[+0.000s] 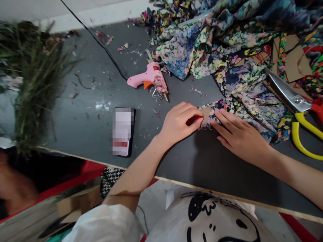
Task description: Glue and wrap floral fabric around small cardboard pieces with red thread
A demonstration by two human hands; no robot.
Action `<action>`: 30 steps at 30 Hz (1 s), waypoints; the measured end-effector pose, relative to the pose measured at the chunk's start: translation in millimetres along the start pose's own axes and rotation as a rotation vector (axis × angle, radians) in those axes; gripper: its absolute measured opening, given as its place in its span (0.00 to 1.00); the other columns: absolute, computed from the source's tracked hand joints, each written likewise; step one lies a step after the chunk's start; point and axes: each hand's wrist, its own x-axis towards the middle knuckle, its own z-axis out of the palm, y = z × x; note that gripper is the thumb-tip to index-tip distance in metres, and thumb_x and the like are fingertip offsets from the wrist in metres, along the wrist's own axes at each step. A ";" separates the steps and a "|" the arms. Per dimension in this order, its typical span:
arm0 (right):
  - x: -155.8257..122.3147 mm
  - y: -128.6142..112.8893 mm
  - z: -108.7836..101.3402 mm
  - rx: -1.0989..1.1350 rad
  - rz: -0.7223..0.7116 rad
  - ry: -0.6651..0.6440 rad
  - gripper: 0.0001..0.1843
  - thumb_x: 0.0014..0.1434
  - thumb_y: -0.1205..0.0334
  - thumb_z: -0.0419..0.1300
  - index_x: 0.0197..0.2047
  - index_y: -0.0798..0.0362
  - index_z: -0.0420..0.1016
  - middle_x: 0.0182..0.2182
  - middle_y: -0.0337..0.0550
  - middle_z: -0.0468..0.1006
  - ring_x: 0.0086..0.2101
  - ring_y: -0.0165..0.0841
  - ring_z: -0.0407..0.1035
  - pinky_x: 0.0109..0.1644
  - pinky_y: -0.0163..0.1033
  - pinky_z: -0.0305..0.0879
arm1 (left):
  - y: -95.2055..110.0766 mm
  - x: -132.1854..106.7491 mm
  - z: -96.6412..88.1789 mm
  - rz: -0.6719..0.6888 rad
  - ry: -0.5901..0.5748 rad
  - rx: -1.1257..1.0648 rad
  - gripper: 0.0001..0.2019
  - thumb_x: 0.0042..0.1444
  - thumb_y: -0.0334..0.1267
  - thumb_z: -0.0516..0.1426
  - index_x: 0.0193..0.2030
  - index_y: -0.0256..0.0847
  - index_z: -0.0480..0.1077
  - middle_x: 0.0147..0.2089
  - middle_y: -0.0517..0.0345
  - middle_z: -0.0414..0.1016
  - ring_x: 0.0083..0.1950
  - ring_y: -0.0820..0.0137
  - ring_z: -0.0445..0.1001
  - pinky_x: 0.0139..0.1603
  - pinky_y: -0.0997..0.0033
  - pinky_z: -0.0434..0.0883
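Note:
My left hand (180,121) is closed in a pinch at the left end of a small brown cardboard piece (206,114). A bit of red shows beside its thumb and fingers; I cannot tell whether it is thread or cloth. Dark floral fabric (219,105) lies around and over the cardboard. My right hand (239,136) rests on this fabric with its fingers stretched out flat, just right of the bare cardboard. The fabric runs on to the right into a crumpled floral heap (254,97). What lies under the fingers is hidden.
A pink glue gun (143,76) with a black cord lies behind my left hand. A phone (123,131) is to the left, near the table edge. Scissors with yellow-and-red handles (299,126) lie at right. Dried grass (37,84) sits far left, floral cloth (181,53) at the back.

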 end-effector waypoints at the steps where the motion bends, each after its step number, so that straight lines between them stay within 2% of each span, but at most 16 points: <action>1: -0.1 0.0 0.1 0.001 0.001 -0.002 0.22 0.63 0.65 0.53 0.59 0.62 0.66 0.61 0.55 0.65 0.61 0.43 0.60 0.62 0.47 0.62 | 0.3 0.2 0.0 -0.003 -0.002 0.003 0.06 0.59 0.37 0.56 0.34 0.39 0.71 0.33 0.57 0.76 0.34 0.71 0.71 0.38 0.71 0.68; 14: -1.2 0.1 1.4 0.024 0.001 -0.011 0.23 0.63 0.66 0.52 0.60 0.62 0.64 0.62 0.56 0.64 0.62 0.43 0.57 0.64 0.47 0.59 | 5.9 0.6 1.7 -0.037 0.006 0.060 0.08 0.60 0.36 0.55 0.31 0.39 0.71 0.30 0.58 0.75 0.32 0.72 0.69 0.35 0.71 0.67; 21: -1.5 0.1 1.8 0.030 0.003 -0.003 0.23 0.63 0.66 0.52 0.60 0.62 0.64 0.62 0.56 0.64 0.62 0.43 0.57 0.63 0.48 0.60 | 3.6 -3.2 -9.5 -0.048 0.104 -0.072 0.07 0.60 0.32 0.54 0.35 0.38 0.73 0.33 0.56 0.78 0.34 0.72 0.73 0.38 0.71 0.69; 25: -1.5 0.4 1.4 0.056 0.002 -0.003 0.23 0.62 0.66 0.53 0.60 0.63 0.64 0.61 0.58 0.64 0.62 0.44 0.57 0.63 0.49 0.61 | 1.0 -4.9 -15.4 -0.144 0.149 -0.132 0.10 0.62 0.34 0.49 0.31 0.39 0.68 0.29 0.59 0.74 0.31 0.74 0.71 0.35 0.73 0.68; 30: -1.8 0.5 1.0 0.051 0.006 -0.023 0.23 0.62 0.66 0.53 0.61 0.62 0.64 0.62 0.57 0.63 0.62 0.43 0.57 0.63 0.49 0.61 | -1.7 -5.8 -10.9 -0.203 0.063 -0.214 0.18 0.66 0.41 0.42 0.25 0.41 0.59 0.23 0.61 0.64 0.25 0.74 0.63 0.28 0.72 0.63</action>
